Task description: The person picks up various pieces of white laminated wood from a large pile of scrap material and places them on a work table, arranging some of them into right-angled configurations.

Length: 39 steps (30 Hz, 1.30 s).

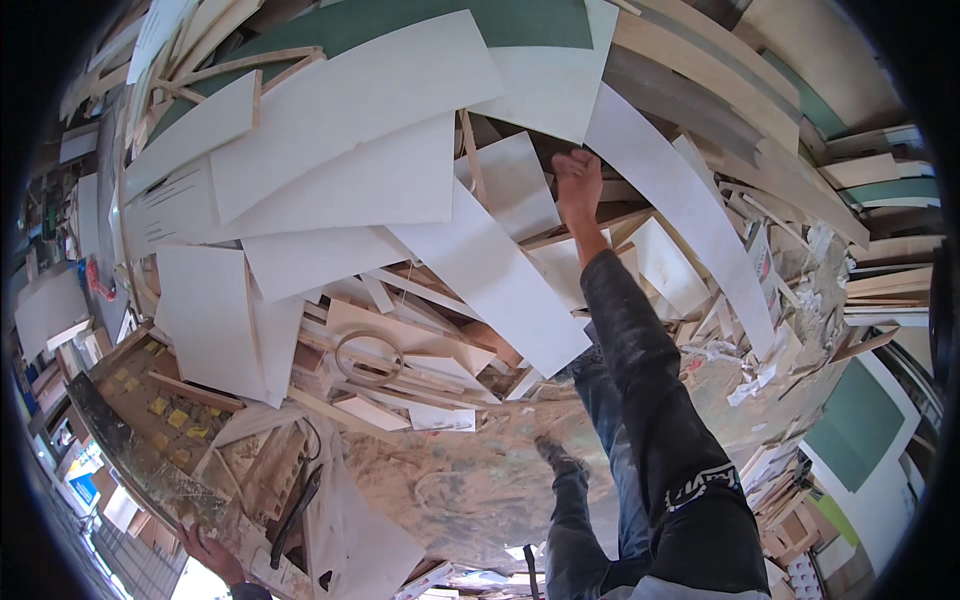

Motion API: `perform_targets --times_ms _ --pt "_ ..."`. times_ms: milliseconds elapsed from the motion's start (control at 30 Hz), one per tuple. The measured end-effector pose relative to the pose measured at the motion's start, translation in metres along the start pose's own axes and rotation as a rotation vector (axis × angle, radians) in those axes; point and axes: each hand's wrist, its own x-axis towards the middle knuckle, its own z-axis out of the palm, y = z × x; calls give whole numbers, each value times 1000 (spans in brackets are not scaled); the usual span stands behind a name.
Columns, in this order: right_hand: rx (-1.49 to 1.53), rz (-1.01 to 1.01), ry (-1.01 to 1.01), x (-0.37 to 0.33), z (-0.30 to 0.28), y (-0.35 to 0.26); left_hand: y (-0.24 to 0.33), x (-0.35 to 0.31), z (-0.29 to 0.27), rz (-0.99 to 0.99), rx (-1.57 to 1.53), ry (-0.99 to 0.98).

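My right arm in a dark sleeve reaches far forward over a heap of white panel offcuts. The right hand (579, 185) is closed, its fingers curled, beside the narrow end of a long white strip (672, 190) and just below the corner of a white panel (545, 90). I cannot make out what, if anything, is in those fingers. At the lower left, my left hand (212, 555) lies with fingers stretched out on the edge of a worn wooden board (185, 490). A long white panel (500, 280) slants across the heap, left of my right arm.
A round wooden ring (369, 358) lies among splintered strips. Large white sheets (350, 120) overlap at the far left, with a green panel (400, 30) behind them. Clear plastic sheeting (350, 520) hangs near my left side. Stacked boards (890, 280) line the right; dusty ground (460, 470) shows by my feet.
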Motion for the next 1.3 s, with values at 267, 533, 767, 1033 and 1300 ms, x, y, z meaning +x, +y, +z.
perform_targets --times_ms 267,533,767,1033,1300 --pt "868 603 233 22 33 -81 -8 -5 1 -29 71 3" --pt "737 525 -157 -62 7 -37 13 -6 -8 -84 48 24" --pt "497 540 -173 -105 4 -6 35 5 -10 -25 104 28" --pt "259 527 -280 -147 -83 -4 47 11 -21 -29 72 51" --pt "-105 658 -202 -187 -210 18 43 8 -24 -82 9 74"
